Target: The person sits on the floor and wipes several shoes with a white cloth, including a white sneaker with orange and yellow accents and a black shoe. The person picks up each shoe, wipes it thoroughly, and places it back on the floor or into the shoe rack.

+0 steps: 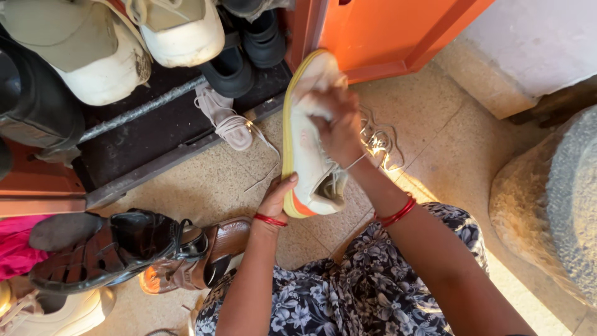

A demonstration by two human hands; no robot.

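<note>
The left hand (275, 198) holds the heel end of a white sneaker (306, 155) with a yellow sole; the thumb and fingers are closed around the sole edge near an orange patch. The right hand (336, 124) lies on top of the sneaker, fingers bent and pressed on its upper part, but I cannot tell if it grips anything there. The sneaker is lifted above the speckled floor (435, 143), on its side, with the toe pointing to an orange crate (398, 31). Its loose white laces (379, 140) hang beside the right hand. Both wrists carry red bangles (398, 211). To the left a shoe rack (143, 124) carries white and black shoes, and on the floor near the left arm lie a black sandal (118, 246) and a brown sandal (217, 246). At the right edge stands a grey stone (553, 199).
</note>
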